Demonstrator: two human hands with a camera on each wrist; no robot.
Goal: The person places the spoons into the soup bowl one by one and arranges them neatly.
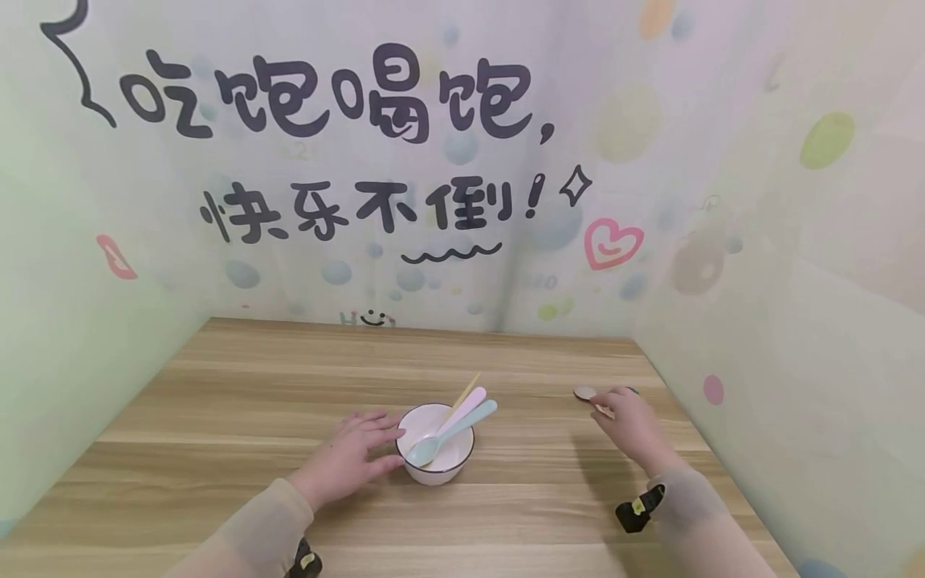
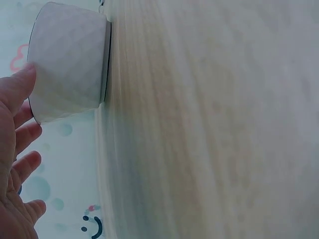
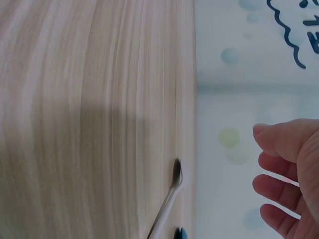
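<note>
A white bowl (image 1: 441, 466) stands near the front middle of the wooden table (image 1: 238, 401). In it lean a light blue spoon (image 1: 462, 427), a pink spoon (image 1: 468, 403) and a thin yellowish stick (image 1: 470, 384). My left hand (image 1: 376, 446) lies against the bowl's left side with straight fingers. In the left wrist view the bowl (image 2: 70, 64) is seen from outside and the left hand (image 2: 22, 114) touches its rim with the thumb. My right hand (image 1: 614, 405) hovers open over a wooden spoon (image 1: 585, 392) at the right. In the right wrist view that spoon (image 3: 169, 199) lies apart from the right hand (image 3: 271, 164).
Patterned walls with printed characters close the table in at the back, left and right (image 1: 780, 361). A small blue item (image 1: 633, 391) lies by the right hand, close to the right wall. Bare wood stretches left of the bowl and behind it.
</note>
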